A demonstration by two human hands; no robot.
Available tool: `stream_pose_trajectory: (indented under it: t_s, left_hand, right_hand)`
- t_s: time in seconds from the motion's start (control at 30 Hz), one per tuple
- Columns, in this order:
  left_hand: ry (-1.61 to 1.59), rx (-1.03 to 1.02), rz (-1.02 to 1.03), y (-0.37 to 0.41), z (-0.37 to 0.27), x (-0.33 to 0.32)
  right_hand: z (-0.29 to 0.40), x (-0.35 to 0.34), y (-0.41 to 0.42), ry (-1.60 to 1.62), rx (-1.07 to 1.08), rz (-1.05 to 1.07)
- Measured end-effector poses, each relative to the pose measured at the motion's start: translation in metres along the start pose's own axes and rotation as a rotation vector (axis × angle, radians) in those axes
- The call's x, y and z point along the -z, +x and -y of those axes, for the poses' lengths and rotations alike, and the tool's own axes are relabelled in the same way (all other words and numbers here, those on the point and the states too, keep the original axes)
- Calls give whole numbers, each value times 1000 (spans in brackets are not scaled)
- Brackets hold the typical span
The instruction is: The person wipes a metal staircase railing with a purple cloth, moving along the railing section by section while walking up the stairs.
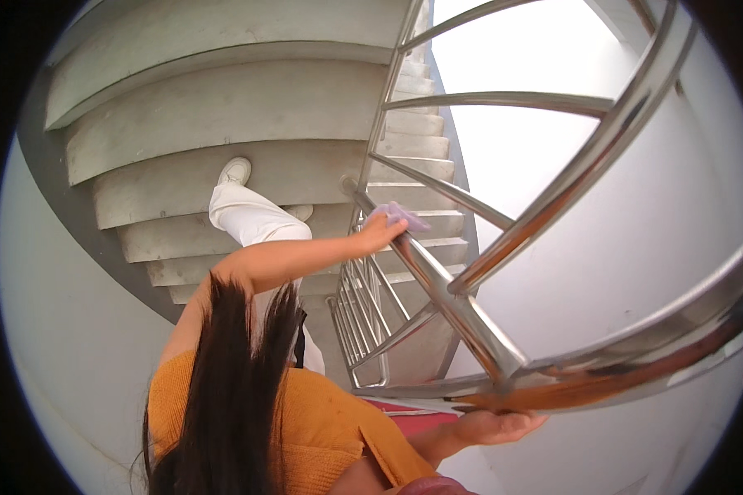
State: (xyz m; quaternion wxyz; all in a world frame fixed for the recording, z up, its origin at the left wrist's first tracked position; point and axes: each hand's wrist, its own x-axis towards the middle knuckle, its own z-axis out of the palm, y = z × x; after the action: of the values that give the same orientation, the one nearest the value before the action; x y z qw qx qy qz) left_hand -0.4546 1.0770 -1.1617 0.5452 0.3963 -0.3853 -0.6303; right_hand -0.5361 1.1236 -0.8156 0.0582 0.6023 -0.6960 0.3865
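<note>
My left hand presses a lilac cloth against a polished metal post of the stair railing. Its fingers are bent over the cloth, and part of the post is hidden beneath them. Lower in the view, my right hand is at the underside of the thick, shiny handrail and appears to hold it. The handrail hides some of its fingers. Between the two hands, the post runs down to meet the handrail.
Grey concrete steps lie ahead, with a white shoe on one. Thinner metal bars branch from the post. A second flight shows beyond the railing. White walls flank the stairs. Long dark hair hangs into view.
</note>
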Motion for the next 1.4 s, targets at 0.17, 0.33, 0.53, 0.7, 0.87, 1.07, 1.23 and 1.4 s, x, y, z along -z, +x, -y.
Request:
stream_pose_trajectory:
  t_s: [0.17, 0.33, 0.53, 0.7, 0.87, 1.07, 1.23, 1.4]
  left_hand:
    - [-346, 354, -33, -76, -152, -69]
    - [-68, -369, -122, -100, -163, -111]
    - [-299, -40, 52, -38, -243, -106]
    - [-393, 452, 374, 24, -252, -98]
    - [265, -79, 458, 3, -226, -72]
    - [377, -590, 123, -66, -188, -64]
    - [130, -289, 88, -62, -215, -83]
    - [115, -287, 122, -42, -200, -81]
  right_hand:
    - [-19, 4, -7, 20, 7, 13]
    - [-11, 1, -10, 67, -79, 114]
    - [-31, -1, -24, 183, 55, 118]
    - [-34, -14, -24, 343, 76, 49]
    - [-38, -9, -21, 279, 109, 98]
    - [-26, -2, -15, 158, 148, 152]
    - [-35, -9, -18, 175, 142, 114]
    - [-34, -11, -18, 169, 172, 87]
